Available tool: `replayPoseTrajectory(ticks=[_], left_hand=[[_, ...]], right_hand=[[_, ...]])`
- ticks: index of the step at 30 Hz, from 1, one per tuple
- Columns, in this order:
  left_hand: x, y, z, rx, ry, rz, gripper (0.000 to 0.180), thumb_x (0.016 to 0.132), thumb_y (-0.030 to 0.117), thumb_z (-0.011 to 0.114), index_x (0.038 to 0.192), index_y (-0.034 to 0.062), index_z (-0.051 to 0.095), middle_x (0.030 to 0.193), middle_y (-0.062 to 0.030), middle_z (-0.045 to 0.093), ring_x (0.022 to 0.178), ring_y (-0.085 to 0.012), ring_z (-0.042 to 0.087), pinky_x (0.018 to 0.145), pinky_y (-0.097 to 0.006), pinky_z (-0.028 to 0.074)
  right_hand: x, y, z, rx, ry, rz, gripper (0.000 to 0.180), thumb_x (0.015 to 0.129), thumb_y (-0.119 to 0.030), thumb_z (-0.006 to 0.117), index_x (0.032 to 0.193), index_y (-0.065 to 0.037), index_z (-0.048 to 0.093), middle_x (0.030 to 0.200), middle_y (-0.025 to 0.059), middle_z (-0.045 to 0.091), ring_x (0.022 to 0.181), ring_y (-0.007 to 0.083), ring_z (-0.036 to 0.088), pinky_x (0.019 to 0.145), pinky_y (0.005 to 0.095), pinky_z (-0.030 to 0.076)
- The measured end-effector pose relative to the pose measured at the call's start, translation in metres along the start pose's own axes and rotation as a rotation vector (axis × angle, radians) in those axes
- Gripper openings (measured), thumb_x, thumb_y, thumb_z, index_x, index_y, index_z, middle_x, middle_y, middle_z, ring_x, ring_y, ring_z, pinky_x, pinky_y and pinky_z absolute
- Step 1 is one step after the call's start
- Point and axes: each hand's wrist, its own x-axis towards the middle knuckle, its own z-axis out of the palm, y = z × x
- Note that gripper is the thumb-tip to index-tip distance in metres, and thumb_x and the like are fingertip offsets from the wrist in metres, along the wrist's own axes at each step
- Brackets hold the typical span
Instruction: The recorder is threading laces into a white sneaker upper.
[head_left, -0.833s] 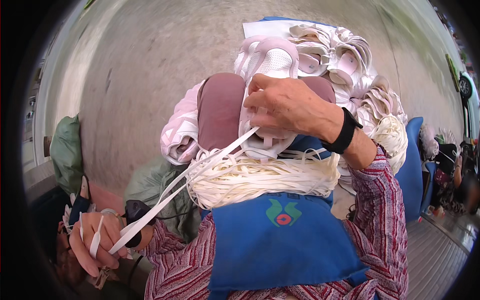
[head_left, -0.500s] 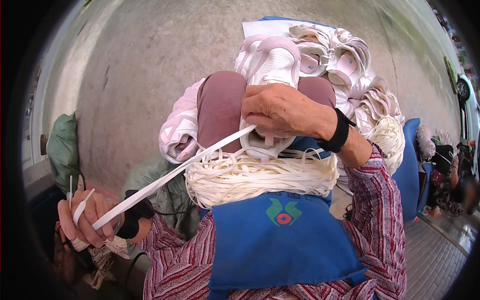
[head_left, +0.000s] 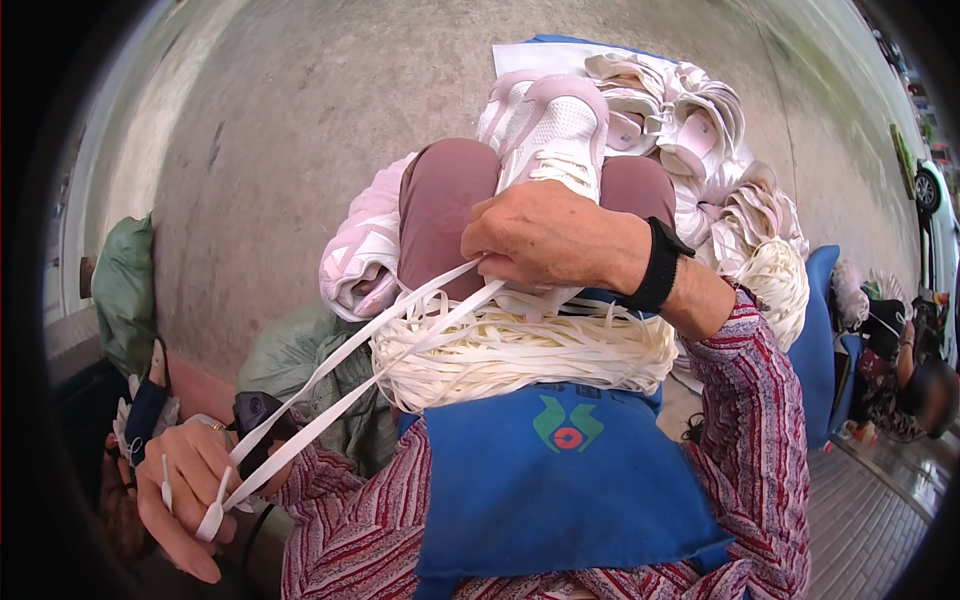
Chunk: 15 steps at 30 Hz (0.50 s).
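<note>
Across my knees lies a pink and white shoe upper [head_left: 555,125], with rows of white lace showing near its throat. My right hand [head_left: 560,238] rests over its near part, thumb and fingers closed on a white shoelace [head_left: 375,330]. Two strands of that lace slant down to my left hand [head_left: 190,485], low at the left. Its fingers are curled around the lace, and the tipped ends stick out between them. Right below the shoe upper, a thick bundle of cream laces [head_left: 520,350] sits on my blue apron [head_left: 570,500]. My right hand hides the shoe upper's opening.
Stacked shoe uppers [head_left: 700,130] lie beyond my right knee, beside another lace bundle [head_left: 775,285]. A rolled pink and white upper [head_left: 360,265] is by my left knee. Green sacks [head_left: 125,290] stand left. A blue chair [head_left: 820,340] and another person [head_left: 905,370] are at right.
My left hand has moved down and slightly right, and the lace strands have spread apart. My right hand has shifted a little left and down, uncovering lace rows on the shoe upper.
</note>
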Motion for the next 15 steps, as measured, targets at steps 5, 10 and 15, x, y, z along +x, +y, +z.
replayPoseTrajectory(ticks=[5,10,15], left_hand=[[-0.027,-0.003,-0.008,0.116,0.449,0.028,0.014,0.091,0.010,0.053,0.086,0.0034,0.064,0.051,-0.0009,0.055,0.043,-0.0086,0.045,0.048,-0.025,0.042],[-0.067,-0.011,-0.056,0.135,0.824,-0.012,0.017,0.094,0.011,0.048,0.108,0.0024,0.055,0.063,-0.0009,0.046,0.093,-0.0190,0.054,0.114,-0.048,0.018],[-0.114,-0.025,-0.098,-0.070,1.296,0.135,0.026,0.094,0.003,0.045,0.118,0.0003,0.052,0.071,-0.0014,0.051,0.090,-0.0231,0.053,0.116,-0.055,0.017]], right_hand=[[-0.004,0.006,-0.019,0.243,0.314,0.124,0.014,0.089,-0.010,0.056,0.095,-0.001,0.063,0.071,0.0117,0.059,0.063,0.0242,0.058,0.059,0.0343,0.045],[-0.028,0.020,-0.041,0.362,0.544,0.318,0.024,0.092,-0.019,0.054,0.092,0.002,0.064,0.064,0.0108,0.056,0.060,0.0185,0.054,0.058,0.0322,0.044],[-0.037,0.025,-0.051,0.450,0.644,0.383,0.031,0.095,-0.024,0.051,0.086,0.002,0.065,0.059,0.0040,0.052,0.057,0.0117,0.049,0.053,0.0289,0.039]])
